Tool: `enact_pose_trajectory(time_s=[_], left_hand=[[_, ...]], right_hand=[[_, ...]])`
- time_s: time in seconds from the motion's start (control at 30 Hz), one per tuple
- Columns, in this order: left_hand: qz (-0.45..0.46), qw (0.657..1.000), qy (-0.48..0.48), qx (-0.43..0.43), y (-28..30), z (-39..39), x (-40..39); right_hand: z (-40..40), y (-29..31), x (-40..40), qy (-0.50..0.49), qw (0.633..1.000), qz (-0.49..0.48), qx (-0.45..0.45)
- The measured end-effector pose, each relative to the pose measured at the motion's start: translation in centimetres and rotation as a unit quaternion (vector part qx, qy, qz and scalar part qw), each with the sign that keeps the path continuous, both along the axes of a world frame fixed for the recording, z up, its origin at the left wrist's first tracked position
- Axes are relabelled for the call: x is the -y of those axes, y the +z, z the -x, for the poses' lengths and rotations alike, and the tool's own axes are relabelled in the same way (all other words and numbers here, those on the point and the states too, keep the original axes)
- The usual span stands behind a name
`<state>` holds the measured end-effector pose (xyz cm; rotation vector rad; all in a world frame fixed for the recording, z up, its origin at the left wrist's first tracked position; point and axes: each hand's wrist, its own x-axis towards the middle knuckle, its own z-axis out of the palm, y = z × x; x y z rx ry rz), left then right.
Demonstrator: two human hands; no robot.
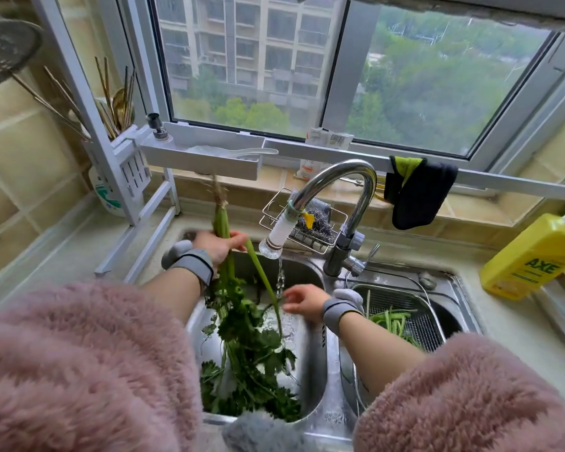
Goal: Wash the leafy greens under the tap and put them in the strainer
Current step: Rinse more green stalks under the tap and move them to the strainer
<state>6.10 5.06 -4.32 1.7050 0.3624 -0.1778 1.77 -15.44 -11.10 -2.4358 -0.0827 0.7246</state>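
My left hand (pixel 221 244) grips a bunch of leafy greens (pixel 248 334) by its pale stalks, root end up, leaves hanging into the left sink basin (pixel 310 370). One stalk leans out under the running water from the tap (pixel 336 184). My right hand (pixel 302 301) is beside the stream with fingers spread, touching that stalk's lower part. A metal strainer (pixel 418 324) sits in the right basin with a few green stalks (pixel 390 321) in it. More leaves lie at the bottom of the left basin.
A yellow detergent bottle (pixel 532 256) lies on the counter at right. A wire sponge holder (pixel 307 223) hangs behind the tap. A dark cloth (pixel 418 190) hangs on the rail. A white rack with chopsticks (pixel 118 102) stands at left.
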Motion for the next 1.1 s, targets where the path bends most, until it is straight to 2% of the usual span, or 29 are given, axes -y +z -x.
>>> enact_pose_trajectory(time_s=[0.1,0.2,0.3,0.43,0.73,0.87,1.1], left_hand=[[-0.046,0.996,-0.069,-0.041,-0.8,1.0,0.8],[-0.059,0.99,-0.105,-0.078,-1.5,1.7,2.0],[-0.043,0.985,-0.132,-0.102,-1.8,1.9,2.5],[-0.064,0.987,-0.114,-0.093,-2.1,1.9,1.9],[-0.101,0.982,-0.108,-0.115,-2.5,1.5,0.4],[-0.096,0.981,-0.108,-0.133,-2.9,1.5,0.2],[-0.076,0.98,-0.123,-0.137,-2.9,1.5,0.9]], right_hand=[[-1.0,1.6,-1.3,-0.062,0.977,-0.202,0.019],[-1.0,2.1,-2.2,-0.065,0.955,-0.289,0.001],[-0.9,1.6,-2.4,-0.085,0.955,-0.283,0.025],[-1.3,1.9,-2.4,-0.152,0.95,-0.271,0.038],[-2.6,3.0,-3.4,-0.156,0.937,-0.311,0.033],[-2.4,3.3,-3.3,-0.151,0.944,-0.292,0.023],[-2.3,3.4,-3.0,-0.169,0.925,-0.336,0.048]])
